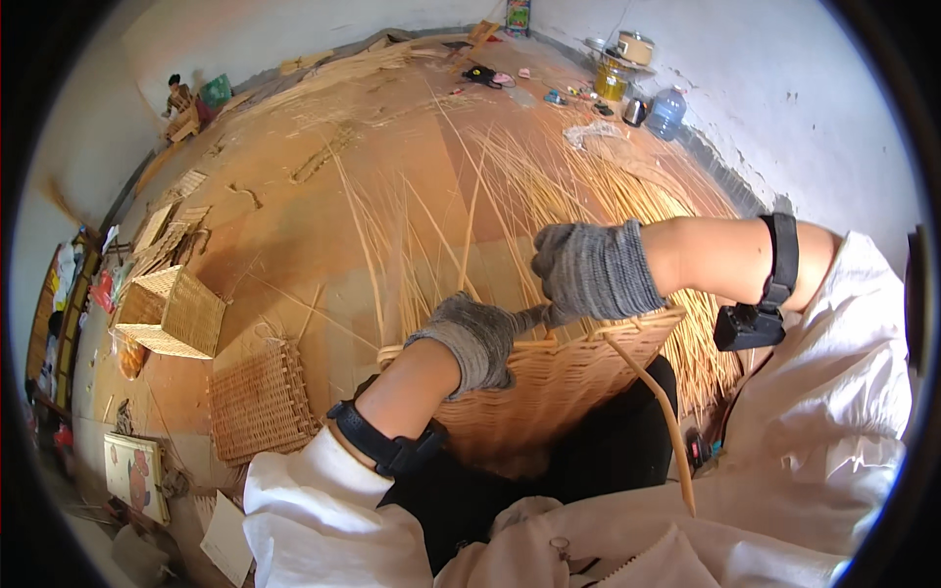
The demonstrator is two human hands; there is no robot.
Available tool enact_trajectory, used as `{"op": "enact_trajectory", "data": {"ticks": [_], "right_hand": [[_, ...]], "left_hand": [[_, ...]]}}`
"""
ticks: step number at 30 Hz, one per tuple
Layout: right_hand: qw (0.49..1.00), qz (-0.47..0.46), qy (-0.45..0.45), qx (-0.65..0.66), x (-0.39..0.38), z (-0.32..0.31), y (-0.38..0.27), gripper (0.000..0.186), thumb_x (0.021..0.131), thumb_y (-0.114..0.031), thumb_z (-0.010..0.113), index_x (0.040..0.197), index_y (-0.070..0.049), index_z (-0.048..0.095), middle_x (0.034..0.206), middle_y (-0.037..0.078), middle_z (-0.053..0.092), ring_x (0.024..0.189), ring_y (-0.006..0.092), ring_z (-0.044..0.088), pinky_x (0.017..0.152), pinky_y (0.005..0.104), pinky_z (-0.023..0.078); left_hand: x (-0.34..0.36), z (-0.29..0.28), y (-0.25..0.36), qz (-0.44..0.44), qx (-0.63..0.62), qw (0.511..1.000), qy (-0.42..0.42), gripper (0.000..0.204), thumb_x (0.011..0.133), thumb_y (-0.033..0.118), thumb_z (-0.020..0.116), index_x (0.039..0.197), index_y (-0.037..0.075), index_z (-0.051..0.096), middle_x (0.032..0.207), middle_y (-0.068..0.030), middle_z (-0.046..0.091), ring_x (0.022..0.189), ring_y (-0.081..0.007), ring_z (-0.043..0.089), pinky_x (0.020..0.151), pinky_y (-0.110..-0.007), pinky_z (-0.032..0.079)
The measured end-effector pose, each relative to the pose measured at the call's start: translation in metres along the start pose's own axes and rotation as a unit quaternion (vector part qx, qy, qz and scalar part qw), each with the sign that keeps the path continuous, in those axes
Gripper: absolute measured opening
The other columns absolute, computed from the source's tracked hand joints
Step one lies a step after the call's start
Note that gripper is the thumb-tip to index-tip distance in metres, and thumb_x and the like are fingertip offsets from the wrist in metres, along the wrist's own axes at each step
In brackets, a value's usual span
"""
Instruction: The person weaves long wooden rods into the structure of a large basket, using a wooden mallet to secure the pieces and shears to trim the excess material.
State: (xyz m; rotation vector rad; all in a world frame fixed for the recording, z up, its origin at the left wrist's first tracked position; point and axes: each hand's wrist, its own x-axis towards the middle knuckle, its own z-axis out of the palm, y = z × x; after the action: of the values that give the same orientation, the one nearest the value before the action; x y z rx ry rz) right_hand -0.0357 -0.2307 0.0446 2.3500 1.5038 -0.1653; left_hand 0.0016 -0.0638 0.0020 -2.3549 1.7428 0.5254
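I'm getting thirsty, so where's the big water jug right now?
The water jug stands at the head view's upper right, by the white wall, just right of the kettle.

The left hand (475, 338) hid part of the basket (559, 397), the lower edge cut off the shirt (784, 510), and distant items (556, 97) were too small to tell.
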Motion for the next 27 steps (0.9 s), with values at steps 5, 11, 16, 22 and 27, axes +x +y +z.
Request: {"op": "enact_trajectory", "data": {"ticks": [5,11,16,22,27], "right_hand": [[0.997,0.014,-0.077,-0.011,0.013,-0.004,-0.012,0.008,0.067,-0.018,0.053,0.064,-0.012,0.056,0.061,0.005,0.054,0.067,0.0231,0.053,0.064,0.0331,0.039],[0.932,0.099,0.172,0.303,-0.009,0.017,-0.015,0.015,0.069,-0.017,0.057,0.079,-0.007,0.062,0.075,0.011,0.061,0.07,0.0261,0.057,0.066,0.0329,0.044],[0.691,0.174,0.301,0.634,-0.023,0.063,-0.042,0.024,0.085,-0.019,0.05,0.1,-0.002,0.056,0.097,0.01,0.058,0.092,0.0183,0.054,0.084,0.0308,0.041],[0.731,0.204,0.32,0.567,-0.017,0.075,-0.044,0.027,0.087,-0.024,0.043,0.093,-0.002,0.057,0.091,0.013,0.057,0.085,0.0245,0.056,0.077,0.0318,0.045],[0.818,0.249,0.282,0.435,-0.008,0.064,-0.052,0.022,0.085,-0.02,0.044,0.092,-0.004,0.056,0.088,0.015,0.056,0.084,0.0304,0.055,0.072,0.0336,0.045]], "left_hand": [[0.001,0.002,-0.001,-0.006,-0.022,1.0,-0.012,0.074,0.067,0.03,0.064,0.13,0.017,0.027,0.101,-0.0135,0.058,0.092,-0.0272,0.056,0.083,-0.038,0.038],[-0.007,0.009,-0.002,-0.021,-0.024,0.999,0.007,0.07,0.066,0.032,0.064,0.127,0.016,0.032,0.096,-0.0135,0.059,0.09,-0.0283,0.057,0.084,-0.037,0.039],[0.001,0.007,0.001,-0.005,-0.032,0.999,0.021,0.07,0.065,0.035,0.064,0.126,0.018,0.035,0.092,-0.013,0.06,0.087,-0.0291,0.057,0.083,-0.037,0.04],[-0.002,-0.003,0.003,-0.021,-0.029,0.999,-0.028,0.074,0.068,0.029,0.065,0.13,0.02,0.026,0.094,-0.0112,0.06,0.089,-0.0272,0.057,0.083,-0.038,0.039],[0.0,0.011,-0.002,-0.011,-0.033,0.999,-0.01,0.072,0.067,0.029,0.063,0.13,0.02,0.028,0.094,-0.0133,0.06,0.09,-0.0276,0.057,0.082,-0.038,0.041]]}}
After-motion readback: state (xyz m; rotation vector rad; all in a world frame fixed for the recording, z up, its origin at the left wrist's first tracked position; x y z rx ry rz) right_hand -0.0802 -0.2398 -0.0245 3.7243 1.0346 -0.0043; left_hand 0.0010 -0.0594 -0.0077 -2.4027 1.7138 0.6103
